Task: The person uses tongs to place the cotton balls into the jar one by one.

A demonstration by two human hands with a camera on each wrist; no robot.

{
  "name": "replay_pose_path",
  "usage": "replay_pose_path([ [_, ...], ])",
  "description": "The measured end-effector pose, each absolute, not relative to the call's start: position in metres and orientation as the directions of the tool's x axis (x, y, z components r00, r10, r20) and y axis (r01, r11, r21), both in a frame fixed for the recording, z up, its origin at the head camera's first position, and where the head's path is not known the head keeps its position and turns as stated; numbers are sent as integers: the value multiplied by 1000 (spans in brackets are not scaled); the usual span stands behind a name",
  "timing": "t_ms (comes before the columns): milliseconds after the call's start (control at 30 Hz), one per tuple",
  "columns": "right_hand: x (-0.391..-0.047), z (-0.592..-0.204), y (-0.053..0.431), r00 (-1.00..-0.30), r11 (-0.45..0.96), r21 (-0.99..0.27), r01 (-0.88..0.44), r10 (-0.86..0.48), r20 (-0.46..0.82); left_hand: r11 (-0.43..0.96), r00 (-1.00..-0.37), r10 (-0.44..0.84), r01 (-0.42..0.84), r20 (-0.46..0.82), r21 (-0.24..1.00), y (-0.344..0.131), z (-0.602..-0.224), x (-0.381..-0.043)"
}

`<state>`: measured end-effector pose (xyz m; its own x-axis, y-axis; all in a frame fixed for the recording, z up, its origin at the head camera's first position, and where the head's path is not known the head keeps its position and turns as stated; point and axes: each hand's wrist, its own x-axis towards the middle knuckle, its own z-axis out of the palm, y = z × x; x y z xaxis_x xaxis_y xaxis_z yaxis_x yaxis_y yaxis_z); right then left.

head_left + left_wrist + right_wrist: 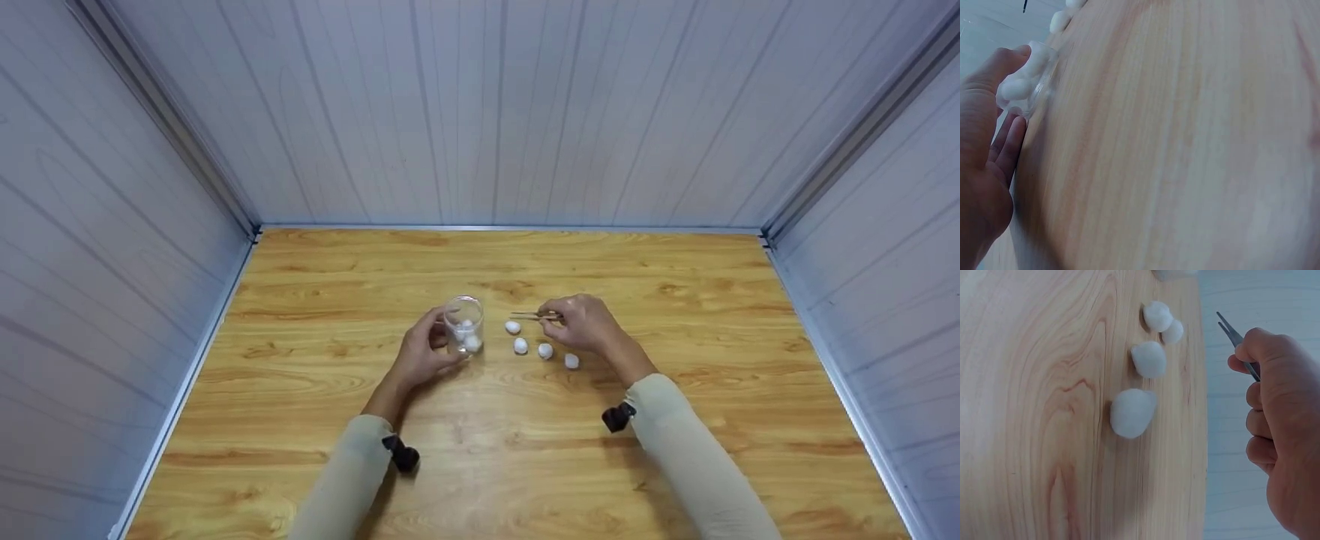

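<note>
A clear glass (452,324) stands on the table, with several white cotton balls (470,343) visible through its wall. My left hand (421,355) holds it from the left, thumb on the near side and fingers round the far side. My right hand (589,322) pinches metal tweezers (1234,337) between thumb and forefinger. Their tips point left toward the glass, slightly parted, with nothing between them. Just below the tweezers in the head view, several loose cotton balls (520,346) lie in a slanting row. The nearest ball to the right wrist camera (1133,413) looks fluffy and rounded.
The wood-grain table (480,480) extends around both hands. Pale panel walls (480,112) enclose it at the back and both sides, with metal trim along the edges. Small black devices (619,417) sit on both sleeve cuffs.
</note>
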<state>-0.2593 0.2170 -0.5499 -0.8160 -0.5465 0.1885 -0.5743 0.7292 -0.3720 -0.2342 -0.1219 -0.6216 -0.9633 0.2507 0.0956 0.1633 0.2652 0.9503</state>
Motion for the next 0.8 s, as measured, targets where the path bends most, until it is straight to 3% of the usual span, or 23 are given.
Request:
replay_pose_path([
  [300,-260,-553,215,-848,770,-384,-510,-524,75,261,-966,246,144,79,954,-122,-623,-234],
  [800,-259,-557,210,-875,816,-361,-451,-484,-1,284,-966,242,165,96,944,-122,-621,-234],
])
